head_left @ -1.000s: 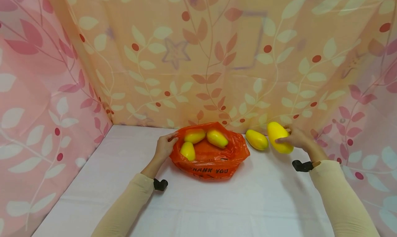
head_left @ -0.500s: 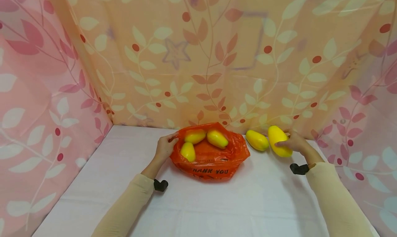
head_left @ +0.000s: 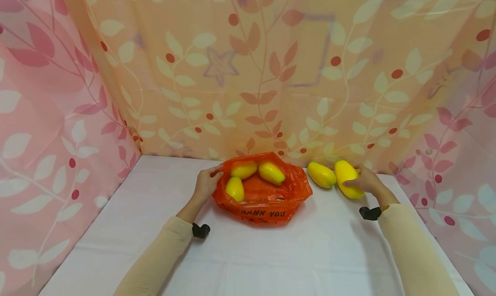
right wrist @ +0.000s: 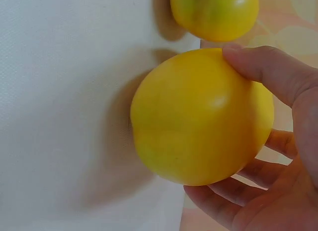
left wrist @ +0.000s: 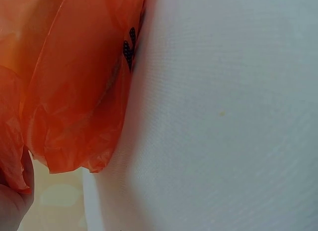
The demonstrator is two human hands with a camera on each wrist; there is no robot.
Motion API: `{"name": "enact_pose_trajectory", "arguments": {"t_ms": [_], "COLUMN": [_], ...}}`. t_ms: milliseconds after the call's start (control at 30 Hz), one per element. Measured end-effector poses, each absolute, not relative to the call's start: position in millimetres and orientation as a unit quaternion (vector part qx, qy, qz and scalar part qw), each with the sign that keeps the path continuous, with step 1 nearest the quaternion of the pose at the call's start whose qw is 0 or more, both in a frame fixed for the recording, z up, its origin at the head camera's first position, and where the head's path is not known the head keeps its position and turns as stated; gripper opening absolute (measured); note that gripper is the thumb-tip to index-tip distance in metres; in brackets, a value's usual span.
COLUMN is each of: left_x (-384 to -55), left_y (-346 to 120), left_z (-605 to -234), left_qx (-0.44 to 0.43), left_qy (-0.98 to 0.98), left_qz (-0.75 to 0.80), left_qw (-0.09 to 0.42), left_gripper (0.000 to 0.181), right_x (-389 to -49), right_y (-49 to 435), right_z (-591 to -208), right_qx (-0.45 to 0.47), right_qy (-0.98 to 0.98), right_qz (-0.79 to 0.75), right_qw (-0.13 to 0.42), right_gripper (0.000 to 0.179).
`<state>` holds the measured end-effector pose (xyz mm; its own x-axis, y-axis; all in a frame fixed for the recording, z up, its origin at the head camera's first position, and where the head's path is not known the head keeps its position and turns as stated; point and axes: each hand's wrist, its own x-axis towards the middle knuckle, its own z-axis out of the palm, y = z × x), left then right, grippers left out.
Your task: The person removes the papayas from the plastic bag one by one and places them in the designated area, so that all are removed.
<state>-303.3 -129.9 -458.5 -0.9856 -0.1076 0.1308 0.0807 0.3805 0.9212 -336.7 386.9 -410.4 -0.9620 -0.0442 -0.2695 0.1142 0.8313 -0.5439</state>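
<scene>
My left hand [head_left: 207, 184] pinches the left rim of an orange plastic bag [head_left: 267, 212] with black "THANK YOU" print. The bag's mouth is spread wide and shows a yellow mango [head_left: 234, 189] at the left, with two more at the back. Off to the right, my right hand [head_left: 366, 180] grips a large yellow mango [head_left: 346, 182] by its right side. In the right wrist view the thumb lies on one side of this fruit [right wrist: 198, 116] and the fingers curl along the other. Beside it, a smaller mango [head_left: 321, 174] lies on the table, close to the bag.
A white cloth [head_left: 271, 261] covers the table. Behind it hangs a peach leaf-patterned curtain [head_left: 255, 72], close to the bag and fruit. Pink patterned curtains [head_left: 50, 137] stand along both sides. Each wrist carries a black mount [head_left: 200, 231].
My right hand has lowered the large mango toward the table and slightly forward to me, close beside the smaller one. The left hand and the bag have stayed in place.
</scene>
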Motion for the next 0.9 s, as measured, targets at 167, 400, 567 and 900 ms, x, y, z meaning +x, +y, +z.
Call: {"name": "enact_pose_trajectory", "arguments": {"t_ms": [167, 400, 567, 900], "left_x": [-303.7, -304.3, -304.7, -304.1], "left_y": [-130.4, -130.2, -130.0, -129.9], "left_z": [-458.0, -459.0, -459.1, -459.6], "left_qx": [0.008, 0.009, 0.007, 0.008], "left_qy": [-0.826, -0.829, -0.827, -0.828], "left_qz": [-0.557, -0.554, -0.556, -0.555], "left_qw": [0.084, 0.079, 0.080, 0.079], "left_gripper": [0.033, 0.034, 0.033, 0.034], "right_x": [-337.8, -339.3, -338.5, -334.9], "right_y": [387.2, 389.4, 389.7, 388.8], "right_z": [-412.3, -415.5, -416.4, -417.0], "right_qx": [0.021, 0.028, 0.027, 0.057], "right_qy": [0.947, 0.947, 0.949, 0.946], "right_qz": [-0.291, -0.295, -0.290, -0.296], "right_qw": [0.134, 0.128, 0.120, 0.123], "right_gripper": [0.096, 0.098, 0.099, 0.110]}}
